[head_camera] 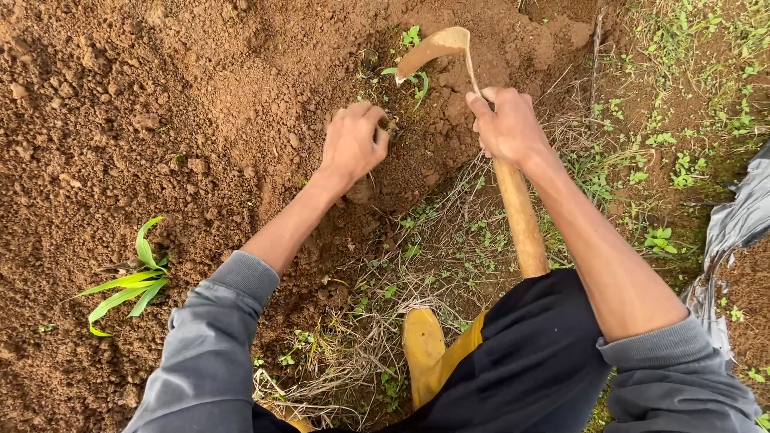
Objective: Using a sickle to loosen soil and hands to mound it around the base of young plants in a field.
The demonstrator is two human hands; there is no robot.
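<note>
The hoe has a smooth, pale wooden handle with a light sheen, gripped by the bare right hand; its curved blade looks like metal, dulled and matt under a coat of brown dirt. The soil is reddish-brown, crumbly and rough, with small clods; the left hand presses into it. Dry straw-like grass lies coarse and fibrous. The sleeves are soft matt grey cloth, the trousers dark matt fabric. The yellow boot looks like smooth rubber, faintly glossy. A grey plastic sheet is crinkled and shiny
</note>
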